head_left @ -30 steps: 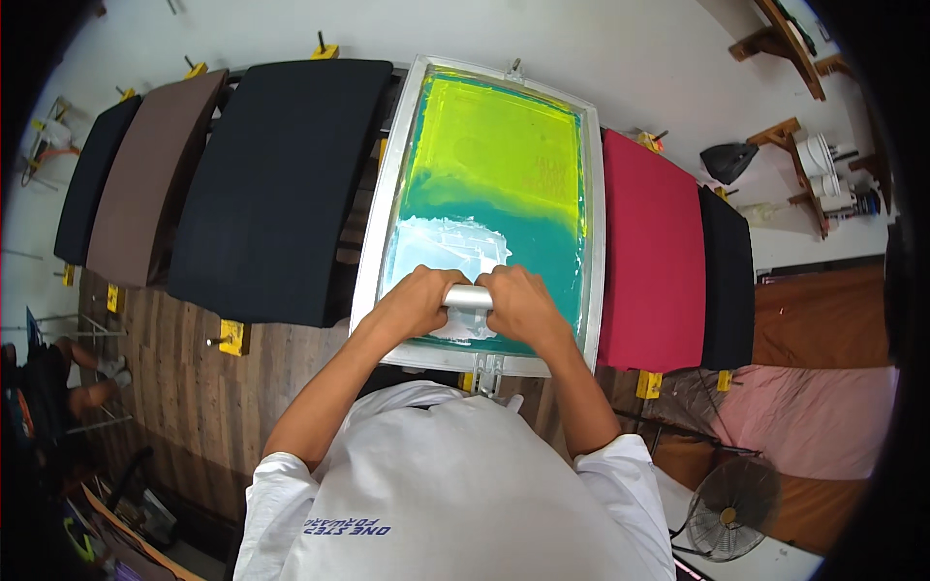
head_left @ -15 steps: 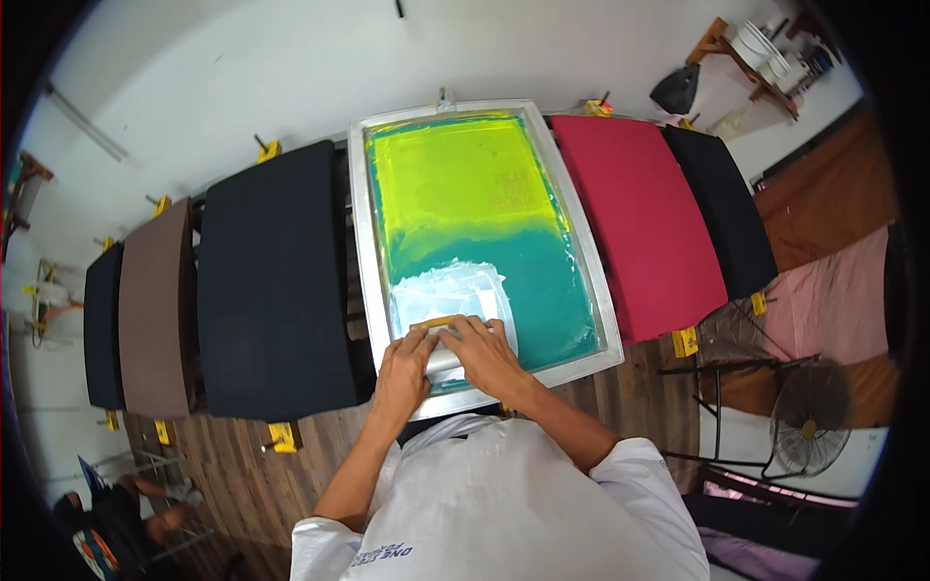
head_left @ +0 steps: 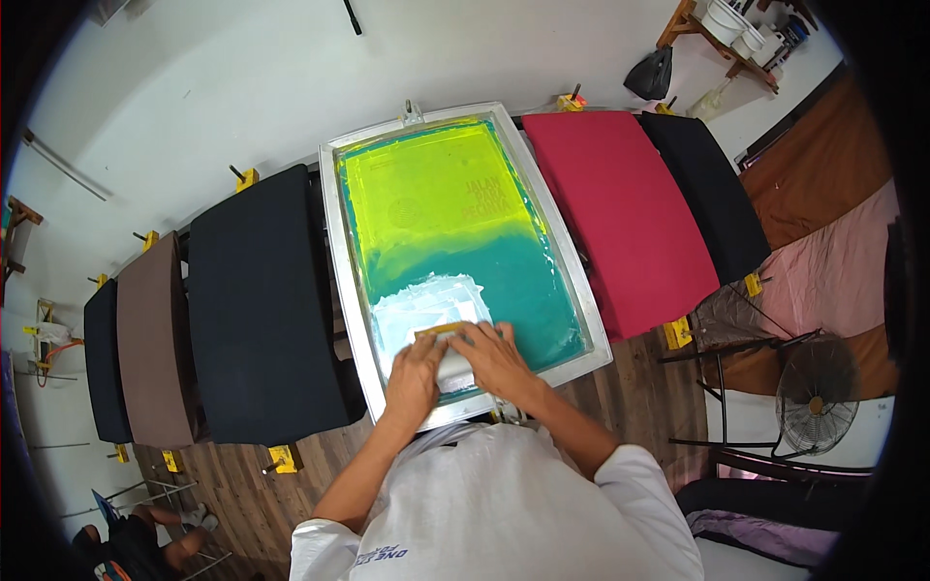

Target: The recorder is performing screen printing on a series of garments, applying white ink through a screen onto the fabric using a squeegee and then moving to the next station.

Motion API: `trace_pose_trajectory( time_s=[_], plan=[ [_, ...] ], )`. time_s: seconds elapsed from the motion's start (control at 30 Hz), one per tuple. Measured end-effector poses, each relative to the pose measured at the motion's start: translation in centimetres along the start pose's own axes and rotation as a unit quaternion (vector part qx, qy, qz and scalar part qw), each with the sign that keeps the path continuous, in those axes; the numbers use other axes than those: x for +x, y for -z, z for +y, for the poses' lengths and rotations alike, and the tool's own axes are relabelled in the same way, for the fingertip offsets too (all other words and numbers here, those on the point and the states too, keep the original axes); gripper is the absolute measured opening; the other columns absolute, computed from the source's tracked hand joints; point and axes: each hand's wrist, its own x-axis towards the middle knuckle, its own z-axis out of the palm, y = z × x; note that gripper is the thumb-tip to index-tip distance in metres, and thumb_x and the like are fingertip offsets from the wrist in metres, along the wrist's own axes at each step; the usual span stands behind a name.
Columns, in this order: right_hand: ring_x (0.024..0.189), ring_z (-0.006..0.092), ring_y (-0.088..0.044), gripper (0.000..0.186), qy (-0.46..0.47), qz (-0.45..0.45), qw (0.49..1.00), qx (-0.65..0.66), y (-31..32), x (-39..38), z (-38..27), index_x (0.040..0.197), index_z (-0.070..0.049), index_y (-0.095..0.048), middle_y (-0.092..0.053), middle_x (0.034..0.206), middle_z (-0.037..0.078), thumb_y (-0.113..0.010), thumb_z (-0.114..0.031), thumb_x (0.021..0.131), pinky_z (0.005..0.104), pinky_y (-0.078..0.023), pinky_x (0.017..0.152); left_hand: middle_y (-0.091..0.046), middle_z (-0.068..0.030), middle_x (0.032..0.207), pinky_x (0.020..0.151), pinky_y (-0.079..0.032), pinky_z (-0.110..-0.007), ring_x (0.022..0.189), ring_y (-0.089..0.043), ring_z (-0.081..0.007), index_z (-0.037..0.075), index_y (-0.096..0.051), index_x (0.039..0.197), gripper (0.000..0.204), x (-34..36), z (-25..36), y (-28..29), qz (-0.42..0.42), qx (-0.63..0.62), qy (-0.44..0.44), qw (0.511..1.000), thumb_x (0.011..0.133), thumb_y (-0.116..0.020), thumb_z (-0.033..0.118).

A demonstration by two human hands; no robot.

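Observation:
A screen-printing frame point(head_left: 341, 252) with a silver metal rim lies before me, its mesh yellow-green at the far end and teal nearer. White ink point(head_left: 436, 298) covers a patch at the near left of the mesh. Across the near part of that patch is a squeegee point(head_left: 451, 370) with a pale body and a yellowish strip along its far edge. My left hand point(head_left: 415, 376) grips its left part, my right hand point(head_left: 492, 360) its right part, fingers bent over the far edge. Both thumbs are hidden, and the hands nearly meet.
To the left stand black point(head_left: 257, 310) and brown boards point(head_left: 155, 339); to the right, a red board point(head_left: 625, 223) and another black one point(head_left: 705, 198). Yellow clamps point(head_left: 283, 459) stick out at their ends. A fan point(head_left: 819, 395) stands at right; a person point(head_left: 145, 542) is at lower left.
The whole view has shifted and tilted a little, so the frame shows farther left. Both hands stay on the squeegee, with little visible movement over the mesh.

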Motion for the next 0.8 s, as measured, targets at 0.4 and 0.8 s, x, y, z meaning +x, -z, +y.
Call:
trace_pose_trajectory(
  time_s=[0.4, 0.8],
  plan=[
    [0.100, 0.0378, -0.063, 0.039, -0.088, -0.153, 0.983, -0.048, 2.7, 8.0, 3.3, 0.108, -0.009, -0.066, -0.066, 0.102, 0.016, -0.065, 0.002, 0.070, 0.0550, -0.050, 0.078, -0.069, -0.0236, 0.103, 0.089, -0.052, -0.043, 0.096, -0.066, -0.0405, 0.005, -0.069, 0.115, 0.055, 8.2, -3.9, 1.0, -0.090, -0.099, 0.054, 0.990, 0.065, -0.056, -0.015],
    [0.090, 0.0430, -0.060, 0.040, -0.125, -0.102, 0.987, 0.021, 1.6, -0.8, -0.7, 0.105, -0.001, -0.066, -0.062, 0.091, 0.023, -0.063, 0.002, 0.066, 0.0508, -0.049, 0.081, -0.071, -0.0177, 0.084, 0.075, -0.056, -0.041, 0.078, -0.070, -0.0347, 0.009, -0.072, 0.103, 0.044, 2.8, -1.7, -0.7, -0.133, -0.014, -0.059, 0.989, 0.064, -0.067, -0.010]
  ],
)
